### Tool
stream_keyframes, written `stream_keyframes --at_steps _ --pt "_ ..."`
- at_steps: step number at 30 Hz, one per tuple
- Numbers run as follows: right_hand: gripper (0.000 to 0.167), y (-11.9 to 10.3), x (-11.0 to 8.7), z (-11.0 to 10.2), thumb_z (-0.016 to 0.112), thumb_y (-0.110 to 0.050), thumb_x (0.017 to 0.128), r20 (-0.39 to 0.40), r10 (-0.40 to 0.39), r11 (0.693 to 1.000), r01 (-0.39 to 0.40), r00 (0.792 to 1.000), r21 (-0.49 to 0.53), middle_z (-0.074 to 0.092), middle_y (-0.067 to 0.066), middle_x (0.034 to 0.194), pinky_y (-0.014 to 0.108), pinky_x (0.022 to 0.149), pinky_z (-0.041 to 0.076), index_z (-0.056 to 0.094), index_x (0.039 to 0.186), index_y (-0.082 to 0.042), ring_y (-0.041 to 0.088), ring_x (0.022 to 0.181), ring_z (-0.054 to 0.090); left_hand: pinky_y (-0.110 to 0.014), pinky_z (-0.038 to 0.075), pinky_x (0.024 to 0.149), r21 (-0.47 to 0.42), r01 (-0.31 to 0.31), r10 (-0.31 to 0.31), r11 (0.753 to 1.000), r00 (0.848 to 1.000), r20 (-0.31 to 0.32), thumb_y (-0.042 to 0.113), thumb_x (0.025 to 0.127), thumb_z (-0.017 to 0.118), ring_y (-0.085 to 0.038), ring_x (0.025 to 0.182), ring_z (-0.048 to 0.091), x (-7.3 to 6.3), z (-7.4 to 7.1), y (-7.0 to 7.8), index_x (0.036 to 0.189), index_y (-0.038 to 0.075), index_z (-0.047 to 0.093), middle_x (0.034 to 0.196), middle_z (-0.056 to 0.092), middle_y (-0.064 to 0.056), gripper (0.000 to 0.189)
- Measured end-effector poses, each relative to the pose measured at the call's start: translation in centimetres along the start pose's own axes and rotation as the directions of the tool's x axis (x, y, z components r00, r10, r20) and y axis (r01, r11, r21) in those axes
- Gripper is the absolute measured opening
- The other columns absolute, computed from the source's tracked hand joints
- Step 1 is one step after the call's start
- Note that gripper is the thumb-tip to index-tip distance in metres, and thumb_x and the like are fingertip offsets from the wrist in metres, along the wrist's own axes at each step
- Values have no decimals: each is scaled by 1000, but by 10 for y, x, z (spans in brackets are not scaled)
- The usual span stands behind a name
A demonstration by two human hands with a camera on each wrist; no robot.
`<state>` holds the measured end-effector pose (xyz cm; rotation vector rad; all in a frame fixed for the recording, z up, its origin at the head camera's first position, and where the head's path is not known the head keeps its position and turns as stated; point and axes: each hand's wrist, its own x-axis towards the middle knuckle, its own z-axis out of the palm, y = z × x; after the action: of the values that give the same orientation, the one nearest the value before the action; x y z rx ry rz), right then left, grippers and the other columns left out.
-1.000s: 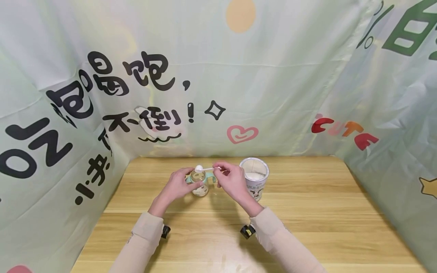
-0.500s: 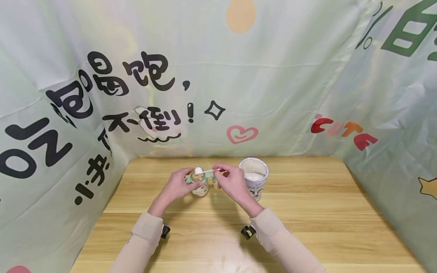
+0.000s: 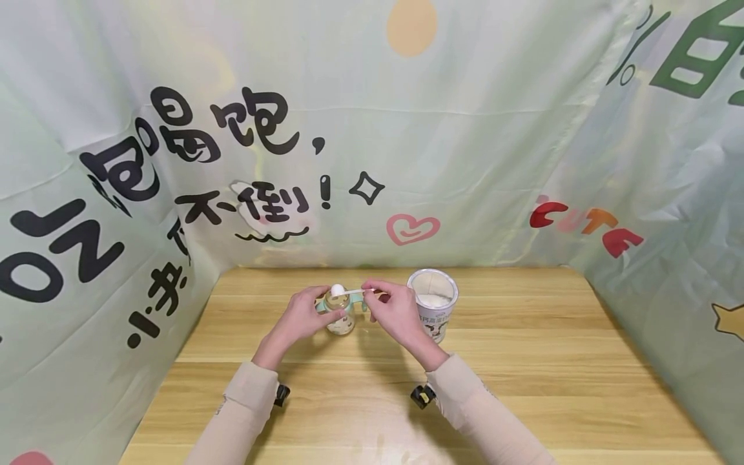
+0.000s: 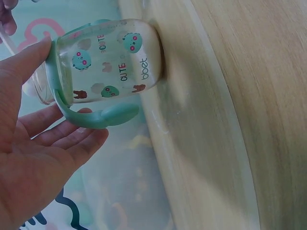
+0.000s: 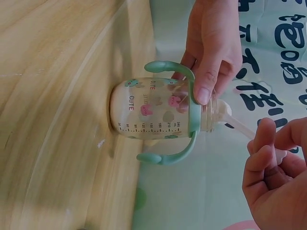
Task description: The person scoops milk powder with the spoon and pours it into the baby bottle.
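A clear baby bottle [image 3: 341, 325] with a mint-green two-handled collar [image 5: 194, 110] stands upright and uncapped on the table. Pale powder shows at its base in the right wrist view. My left hand [image 3: 299, 316] holds the bottle around the collar, its thumb on the near side and fingers behind the left handle [image 4: 103, 117]. Between thumb and fingers my right hand [image 3: 395, 313] pinches the handle of a white measuring scoop [image 5: 240, 126]. The scoop's rounded end is right at the bottle's mouth, with its underside up in the head view.
An open milk powder can [image 3: 438, 316] stands just right of my right hand, white powder [image 3: 433, 299] inside. The wooden table [image 3: 523, 361] is bounded by a printed cloth backdrop [image 3: 476, 194] behind and at both sides.
The scoop's end has come down slightly onto the bottle's mouth since the first frame and has tipped over. Over the last half second both hands look nearly still.
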<state>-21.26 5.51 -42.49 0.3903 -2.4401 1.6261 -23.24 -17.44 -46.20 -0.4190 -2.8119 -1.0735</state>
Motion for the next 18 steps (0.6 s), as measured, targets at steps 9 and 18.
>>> stream_keyframes --at_steps 9,18 --pt "19 1 -1 0 68 -15 95 8 13 1000 -14 1000 13 69 9 58 21 40 31 82 108 -13 23 47 63 -56 53 109 -6 0 0 1000 1000 -3 41 89 86 -41 128 64 0 1 -1 142 -2 62 139 67 -23 72" --pt "20 5 -4 0 68 -12 95 17 12 1000 -13 1000 28 67 2 55 21 40 30 81 110 -10 14 45 59 -56 54 108 -16 17 -17 1000 1000 5 41 88 86 -40 128 64 0 2 -2 143 -1 62 140 67 -23 73"
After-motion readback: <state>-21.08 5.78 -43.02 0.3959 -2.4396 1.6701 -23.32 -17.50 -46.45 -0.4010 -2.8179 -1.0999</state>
